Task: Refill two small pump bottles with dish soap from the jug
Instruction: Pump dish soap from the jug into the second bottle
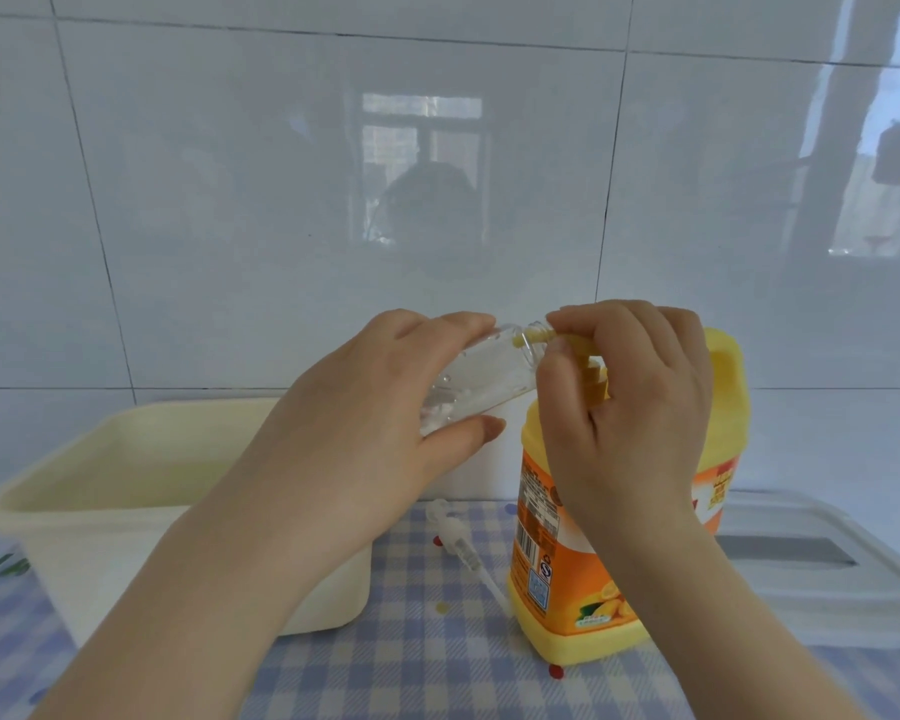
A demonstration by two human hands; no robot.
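Clear plastic bottle (pixel 481 379): small, tilted w/ neck toward the jug, held up above the table, just left of the jug top; droplets/bubbles inside.
Left hand (pixel 385 407): gripped the bottle body, thumb below, fingers over top.
Right hand (pixel 627 402): fingers curled round a yellow pump head (pixel 585 356) at the bottle neck, in front of the jug's upper part; pump's yellow stem (pixel 533 336) was in the neck opening.
Jug (pixel 588 558): yellow w/ orange label, upright on the table, handle at top right.
Second pump (pixel 463 543): white/clear, w/ tube, lay flat on the cloth just left of the jug base.
Tub (pixel 100 511): cream plastic, rectangular, well left of the jug.
Cloth (pixel 427 662): blue-white check, under the jug.
Lid/tray (pixel 827 553): translucent white, right of the jug, partly behind it.
Wall (pixel 281 200): white glossy tile, behind the jug.
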